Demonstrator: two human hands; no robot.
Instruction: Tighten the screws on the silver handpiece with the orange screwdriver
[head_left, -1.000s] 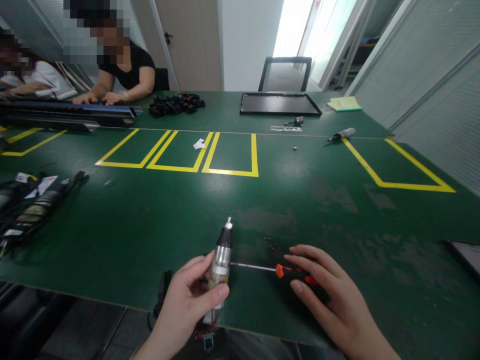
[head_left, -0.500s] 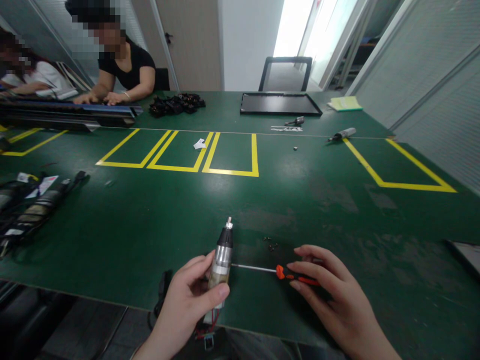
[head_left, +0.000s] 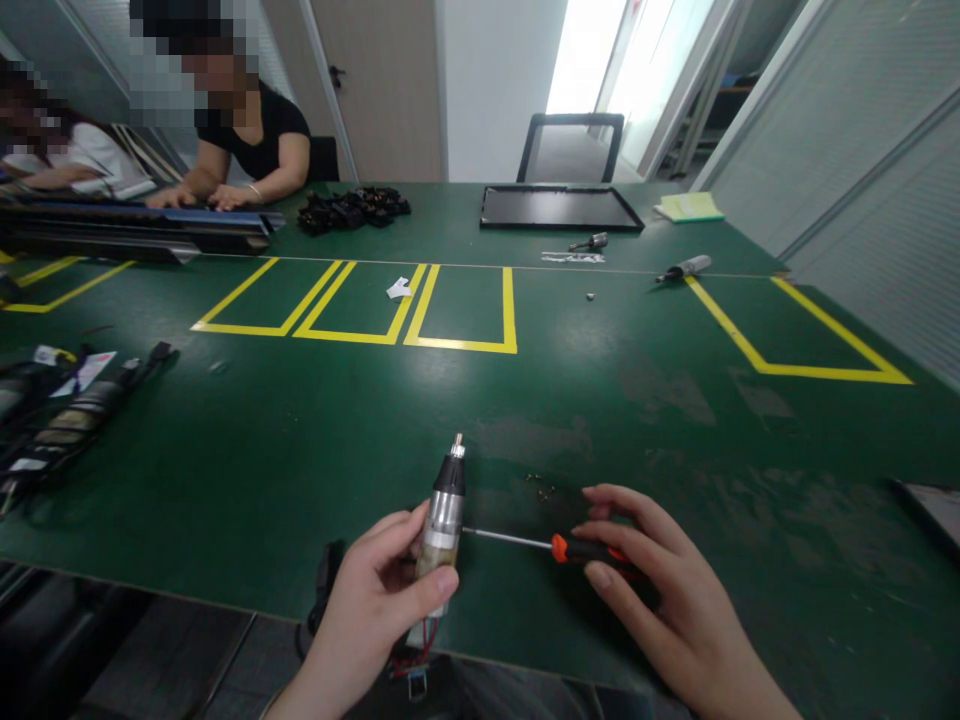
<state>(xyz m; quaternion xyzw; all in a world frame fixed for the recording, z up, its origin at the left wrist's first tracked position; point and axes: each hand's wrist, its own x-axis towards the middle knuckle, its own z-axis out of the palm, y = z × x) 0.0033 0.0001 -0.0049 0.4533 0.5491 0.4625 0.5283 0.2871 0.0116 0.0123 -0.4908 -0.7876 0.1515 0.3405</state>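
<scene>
My left hand [head_left: 375,610] grips the uncased body of an electric screwdriver [head_left: 447,508], with its metal tip pointing away from me. Red wires [head_left: 427,632] and a small part dangle from its lower end. From the right, a screwdriver [head_left: 517,540] with a red and black handle reaches the metal side of the body; its tip meets the surface there. My right hand [head_left: 660,590] has thumb and fingers around that handle, whose rear end is hidden by the hand. Several tiny screws [head_left: 541,488] lie on the green table just beyond.
More electric screwdrivers with cables [head_left: 71,420] lie at the left. Yellow tape outlines [head_left: 461,345] mark the table [head_left: 300,430]. Farther back are a black frame panel [head_left: 562,208], a black pile of parts [head_left: 352,208] and a grey tool [head_left: 686,268]. Two people [head_left: 255,140] sit at the far left.
The right fingers have shifted slightly around the screwdriver handle, which has turned and shows a different side. The left hand and the electric screwdriver body stay in place.
</scene>
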